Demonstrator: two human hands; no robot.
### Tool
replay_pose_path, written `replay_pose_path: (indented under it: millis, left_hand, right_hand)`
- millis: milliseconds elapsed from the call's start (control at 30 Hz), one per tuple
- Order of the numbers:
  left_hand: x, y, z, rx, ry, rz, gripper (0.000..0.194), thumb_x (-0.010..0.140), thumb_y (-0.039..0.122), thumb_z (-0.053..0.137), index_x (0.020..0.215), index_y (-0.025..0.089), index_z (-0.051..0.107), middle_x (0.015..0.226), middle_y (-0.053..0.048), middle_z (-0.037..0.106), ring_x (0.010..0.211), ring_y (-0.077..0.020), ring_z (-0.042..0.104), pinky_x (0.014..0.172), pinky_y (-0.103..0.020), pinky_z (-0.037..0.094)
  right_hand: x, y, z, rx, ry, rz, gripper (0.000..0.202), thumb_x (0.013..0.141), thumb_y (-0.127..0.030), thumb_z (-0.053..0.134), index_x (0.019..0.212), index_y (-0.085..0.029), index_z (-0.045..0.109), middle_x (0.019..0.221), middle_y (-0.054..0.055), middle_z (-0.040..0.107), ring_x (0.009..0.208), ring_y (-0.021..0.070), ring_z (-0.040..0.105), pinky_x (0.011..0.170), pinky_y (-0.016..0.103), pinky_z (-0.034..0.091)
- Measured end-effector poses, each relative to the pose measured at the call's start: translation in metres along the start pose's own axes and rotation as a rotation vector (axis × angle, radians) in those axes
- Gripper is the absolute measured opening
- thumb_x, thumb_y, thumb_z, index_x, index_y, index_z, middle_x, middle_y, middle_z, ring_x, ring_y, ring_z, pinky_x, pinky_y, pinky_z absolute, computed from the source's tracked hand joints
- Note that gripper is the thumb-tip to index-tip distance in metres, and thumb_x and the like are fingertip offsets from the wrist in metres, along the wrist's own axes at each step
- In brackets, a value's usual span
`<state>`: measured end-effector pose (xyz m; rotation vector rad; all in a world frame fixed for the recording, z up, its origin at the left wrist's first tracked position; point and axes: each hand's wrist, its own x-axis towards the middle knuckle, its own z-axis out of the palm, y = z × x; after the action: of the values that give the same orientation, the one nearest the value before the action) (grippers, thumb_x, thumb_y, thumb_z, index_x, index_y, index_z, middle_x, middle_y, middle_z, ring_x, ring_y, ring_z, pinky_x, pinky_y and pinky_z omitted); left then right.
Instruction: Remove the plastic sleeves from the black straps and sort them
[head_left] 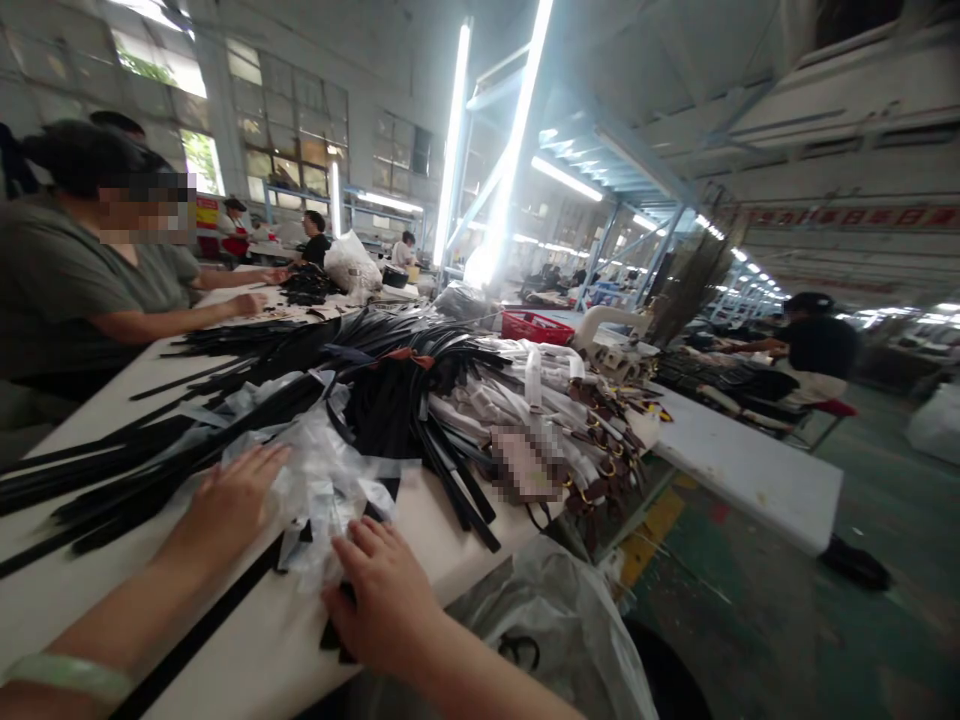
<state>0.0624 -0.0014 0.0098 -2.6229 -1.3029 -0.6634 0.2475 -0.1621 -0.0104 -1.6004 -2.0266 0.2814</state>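
My left hand (232,500) lies with its fingers stretched out over crumpled clear plastic film (322,455) on the table. To its right, my right hand (386,600) has bent fingers closed around the ends of black straps (330,636), near the table's front edge. What lies under its palm is hidden. One long black strap (217,610) runs between my forearms towards the film. Beyond the left hand spread bundles of black straps (135,470). A thicker black bundle (382,400) is bound with a brown tie (405,355).
White-wrapped straps with metal rings (540,385) heap at the right. A plastic bag (547,620) hangs open below the table edge. Behind stand a red basket (534,326) and a sewing machine (611,340). A co-worker (90,260) works across the table at the left.
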Motion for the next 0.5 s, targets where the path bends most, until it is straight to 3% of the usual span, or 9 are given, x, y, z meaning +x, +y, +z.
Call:
replay_pose_path:
  millis: [133,233,300,333,400,500]
  left_hand:
    - [-0.023,0.036,-0.003,-0.048,-0.034,0.146,0.056,0.084,0.008,0.031,0.137,0.019,0.046,0.146,-0.006,0.04,0.136,-0.0288,0.033,0.116,-0.057,0.012]
    - [-0.038,0.051,-0.001,-0.257,-0.29,0.282,0.051,0.089,0.023,0.04,0.14,0.027,0.042,0.148,-0.001,0.037,0.137,-0.0252,0.034,0.116,-0.045,0.026]
    - [-0.045,0.048,0.003,-0.287,-0.431,0.223,0.054,0.089,0.035,0.045,0.142,0.029,0.036,0.148,-0.002,0.034,0.136,-0.0275,0.035,0.113,-0.047,0.032]
    - [-0.049,0.044,0.006,-0.251,-0.446,0.148,0.056,0.089,0.04,0.045,0.143,0.029,0.034,0.149,-0.003,0.033,0.136,-0.0294,0.034,0.111,-0.051,0.034]
    - [-0.054,0.03,0.011,-0.151,-0.394,0.001,0.059,0.087,0.047,0.045,0.142,0.026,0.036,0.149,-0.004,0.034,0.137,-0.0303,0.033,0.109,-0.054,0.034]
    - [-0.059,0.005,0.017,-0.114,-0.279,-0.083,0.056,0.085,0.051,0.046,0.134,0.023,0.05,0.141,-0.003,0.047,0.13,-0.0253,0.043,0.111,-0.045,0.035]
  right_hand:
    - [0.01,0.004,0.008,-0.008,0.059,-0.054,0.035,0.088,-0.03,0.051,0.12,-0.017,0.059,0.132,0.011,0.056,0.129,0.0283,0.044,0.11,0.045,0.033]
    - [0.024,0.011,0.013,-0.02,0.063,-0.099,0.037,0.082,-0.019,0.053,0.117,-0.01,0.06,0.124,0.016,0.06,0.122,0.026,0.051,0.109,0.038,0.035]
    - [0.03,0.017,0.013,-0.036,0.049,-0.144,0.036,0.077,-0.013,0.056,0.112,-0.008,0.062,0.117,0.015,0.065,0.115,0.024,0.056,0.107,0.033,0.036]
    - [0.031,0.02,0.012,-0.048,0.044,-0.161,0.031,0.075,-0.011,0.056,0.105,-0.009,0.064,0.11,0.013,0.067,0.11,0.0224,0.059,0.105,0.031,0.038]
    - [0.03,0.024,0.009,-0.08,0.056,-0.158,0.02,0.077,-0.007,0.053,0.089,-0.014,0.066,0.096,0.009,0.07,0.099,0.0188,0.063,0.096,0.025,0.043]
    - [0.026,0.027,0.002,-0.153,0.107,-0.096,0.018,0.081,-0.008,0.049,0.08,-0.017,0.064,0.087,0.005,0.07,0.087,0.0164,0.064,0.079,0.023,0.048]
